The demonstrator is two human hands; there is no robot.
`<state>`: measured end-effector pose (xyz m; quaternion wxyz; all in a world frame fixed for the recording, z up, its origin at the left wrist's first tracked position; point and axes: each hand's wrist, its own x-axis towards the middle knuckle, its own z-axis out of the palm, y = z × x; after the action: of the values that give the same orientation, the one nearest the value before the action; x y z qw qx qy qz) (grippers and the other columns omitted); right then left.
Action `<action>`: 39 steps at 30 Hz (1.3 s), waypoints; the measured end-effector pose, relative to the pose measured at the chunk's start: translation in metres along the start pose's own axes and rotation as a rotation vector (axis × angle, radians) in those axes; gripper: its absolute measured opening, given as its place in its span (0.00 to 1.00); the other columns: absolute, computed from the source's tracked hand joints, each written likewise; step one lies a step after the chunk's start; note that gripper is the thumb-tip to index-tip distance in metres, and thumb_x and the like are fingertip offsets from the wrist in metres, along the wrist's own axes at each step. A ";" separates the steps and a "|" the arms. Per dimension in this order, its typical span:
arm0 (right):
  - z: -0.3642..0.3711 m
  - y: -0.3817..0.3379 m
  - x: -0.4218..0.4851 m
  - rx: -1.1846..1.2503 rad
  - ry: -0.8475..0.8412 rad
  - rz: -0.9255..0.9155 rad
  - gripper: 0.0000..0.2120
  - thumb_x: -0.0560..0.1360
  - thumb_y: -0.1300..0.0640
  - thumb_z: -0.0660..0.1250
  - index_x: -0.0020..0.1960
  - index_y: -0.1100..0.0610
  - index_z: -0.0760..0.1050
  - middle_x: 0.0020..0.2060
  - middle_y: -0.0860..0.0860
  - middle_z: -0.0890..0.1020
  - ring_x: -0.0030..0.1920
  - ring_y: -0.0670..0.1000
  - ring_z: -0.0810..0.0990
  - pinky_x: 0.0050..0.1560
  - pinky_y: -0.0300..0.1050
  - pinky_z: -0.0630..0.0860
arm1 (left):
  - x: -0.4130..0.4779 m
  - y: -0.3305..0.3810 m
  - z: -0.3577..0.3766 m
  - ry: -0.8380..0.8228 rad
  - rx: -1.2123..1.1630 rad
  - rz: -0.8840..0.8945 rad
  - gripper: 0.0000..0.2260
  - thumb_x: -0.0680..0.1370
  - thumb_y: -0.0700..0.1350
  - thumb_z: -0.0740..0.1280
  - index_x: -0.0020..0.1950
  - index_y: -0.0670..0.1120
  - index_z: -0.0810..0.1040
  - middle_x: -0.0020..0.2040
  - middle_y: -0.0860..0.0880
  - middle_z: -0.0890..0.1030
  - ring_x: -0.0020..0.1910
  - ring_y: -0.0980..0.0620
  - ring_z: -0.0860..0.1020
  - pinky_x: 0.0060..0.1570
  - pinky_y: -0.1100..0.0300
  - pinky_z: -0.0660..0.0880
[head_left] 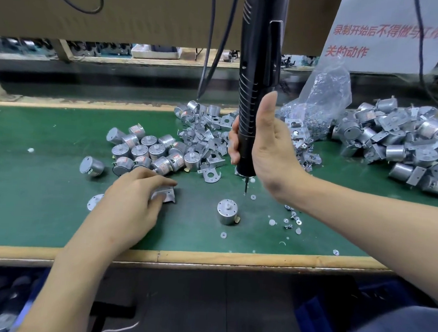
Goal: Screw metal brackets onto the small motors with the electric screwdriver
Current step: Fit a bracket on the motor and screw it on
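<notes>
**Motor stands alone at centre, screwdriver held upright beside it**

Head view: a single small motor (pixel 227 212) stands upright, shaft up, just below the middle of the frame on the green mat (pixel 33 207). The right hand (pixel 272 153) grips the black electric screwdriver (pixel 257 91) near its lower end, fingers wrapped round the far side and thumb pointing up. The tool hangs vertical, its bit ending just above the mat, up and right of the lone motor and apart from it.

At lower left of centre, the left hand (pixel 135 202) lies palm down with its fingers curled over a metal bracket (pixel 167 193) on the mat.

Behind it sits a cluster of loose motors (pixel 147 149), and to their right a heap of brackets (pixel 206 137). A clear plastic bag (pixel 325 95) stands right of the screwdriver. A pile of motors with brackets fitted (pixel 401 147) fills the right edge. Small screws and washers (pixel 292 220) are scattered right of the lone motor.
</notes>
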<state>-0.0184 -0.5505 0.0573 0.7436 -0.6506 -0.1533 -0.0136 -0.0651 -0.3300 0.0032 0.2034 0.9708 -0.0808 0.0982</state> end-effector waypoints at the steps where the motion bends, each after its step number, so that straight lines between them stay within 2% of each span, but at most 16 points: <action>1: 0.000 0.002 0.001 0.013 -0.004 0.002 0.35 0.59 0.23 0.53 0.39 0.57 0.70 0.28 0.50 0.75 0.26 0.49 0.72 0.29 0.40 0.73 | 0.000 -0.001 0.000 0.003 0.001 0.002 0.12 0.78 0.45 0.68 0.60 0.54 0.82 0.53 0.51 0.77 0.50 0.47 0.77 0.55 0.51 0.74; 5: 0.002 0.007 0.005 0.092 -0.017 0.036 0.39 0.60 0.17 0.52 0.36 0.55 0.72 0.27 0.50 0.75 0.25 0.50 0.71 0.28 0.40 0.72 | -0.002 -0.007 -0.002 -0.051 0.009 0.020 0.19 0.73 0.58 0.70 0.63 0.57 0.80 0.49 0.56 0.73 0.42 0.58 0.73 0.48 0.57 0.71; 7: 0.004 0.009 0.008 0.127 -0.022 0.059 0.39 0.64 0.17 0.49 0.34 0.53 0.73 0.27 0.51 0.74 0.25 0.51 0.70 0.28 0.40 0.71 | -0.003 -0.009 -0.003 -0.081 0.017 0.040 0.22 0.72 0.59 0.72 0.65 0.58 0.78 0.47 0.60 0.71 0.42 0.66 0.72 0.42 0.67 0.65; 9: 0.005 0.009 0.009 0.151 -0.037 0.067 0.35 0.64 0.20 0.49 0.32 0.51 0.73 0.27 0.51 0.74 0.25 0.51 0.70 0.27 0.40 0.70 | -0.003 -0.010 -0.001 -0.086 0.012 0.044 0.22 0.72 0.59 0.73 0.65 0.59 0.77 0.46 0.62 0.70 0.43 0.73 0.70 0.39 0.72 0.64; 12: 0.008 0.005 0.011 0.170 -0.072 0.053 0.41 0.59 0.15 0.52 0.34 0.53 0.72 0.27 0.51 0.73 0.25 0.51 0.70 0.27 0.41 0.70 | -0.001 -0.010 0.004 -0.063 -0.011 0.039 0.21 0.73 0.58 0.72 0.64 0.57 0.78 0.46 0.60 0.70 0.41 0.67 0.71 0.43 0.62 0.65; 13: 0.009 0.003 0.012 0.167 -0.082 0.040 0.40 0.57 0.16 0.54 0.35 0.55 0.71 0.27 0.51 0.73 0.25 0.50 0.70 0.27 0.41 0.70 | 0.000 -0.010 0.004 -0.054 -0.020 0.037 0.19 0.73 0.58 0.72 0.63 0.57 0.78 0.47 0.59 0.70 0.41 0.65 0.71 0.44 0.60 0.66; 15: 0.008 -0.002 0.012 0.158 -0.090 0.031 0.40 0.59 0.17 0.54 0.36 0.56 0.71 0.26 0.51 0.73 0.25 0.51 0.69 0.28 0.42 0.70 | 0.001 -0.009 0.006 -0.043 -0.035 0.040 0.17 0.73 0.57 0.72 0.61 0.56 0.79 0.50 0.58 0.72 0.40 0.63 0.72 0.45 0.58 0.67; 16: 0.007 -0.004 0.013 0.155 -0.084 0.037 0.41 0.65 0.16 0.51 0.36 0.57 0.70 0.26 0.51 0.73 0.25 0.51 0.69 0.28 0.42 0.70 | 0.001 -0.009 0.007 -0.037 -0.042 0.048 0.17 0.73 0.57 0.72 0.60 0.55 0.79 0.50 0.57 0.73 0.40 0.62 0.73 0.45 0.59 0.68; 18: 0.006 -0.006 0.014 0.149 -0.077 0.044 0.36 0.72 0.25 0.46 0.37 0.57 0.70 0.26 0.51 0.72 0.25 0.51 0.69 0.29 0.43 0.69 | 0.001 -0.005 0.009 -0.007 -0.061 0.083 0.17 0.73 0.56 0.72 0.59 0.52 0.80 0.48 0.59 0.74 0.39 0.61 0.75 0.45 0.62 0.69; 20: 0.006 -0.008 0.013 0.157 -0.078 0.051 0.33 0.72 0.29 0.45 0.37 0.58 0.69 0.26 0.52 0.72 0.25 0.51 0.68 0.28 0.42 0.69 | 0.000 0.004 0.011 0.044 -0.097 0.129 0.17 0.73 0.55 0.72 0.59 0.50 0.80 0.46 0.60 0.74 0.39 0.59 0.75 0.45 0.71 0.67; 22: 0.007 -0.011 0.012 0.171 -0.079 0.048 0.33 0.72 0.29 0.44 0.37 0.58 0.69 0.26 0.52 0.71 0.24 0.51 0.67 0.27 0.41 0.68 | -0.002 0.017 0.014 0.081 -0.158 0.187 0.17 0.73 0.56 0.70 0.58 0.49 0.80 0.47 0.58 0.76 0.40 0.58 0.75 0.45 0.75 0.66; 28: 0.011 -0.017 0.007 0.231 -0.128 0.039 0.34 0.71 0.28 0.41 0.35 0.57 0.68 0.25 0.52 0.69 0.22 0.51 0.65 0.25 0.40 0.64 | -0.007 0.042 0.029 0.093 -0.305 0.295 0.17 0.73 0.48 0.76 0.60 0.49 0.79 0.53 0.58 0.78 0.42 0.57 0.76 0.44 0.74 0.66; 39: 0.021 -0.015 -0.006 0.287 -0.249 0.060 0.36 0.70 0.28 0.38 0.33 0.58 0.66 0.22 0.51 0.68 0.20 0.51 0.64 0.25 0.40 0.63 | -0.007 0.048 0.035 0.069 -0.315 0.305 0.17 0.72 0.50 0.76 0.59 0.49 0.79 0.52 0.57 0.76 0.42 0.57 0.75 0.45 0.74 0.67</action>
<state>-0.0320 -0.5340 0.0728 0.8043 -0.5388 -0.2248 0.1111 -0.0764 -0.3871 -0.0113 0.3382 0.8996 -0.2339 0.1472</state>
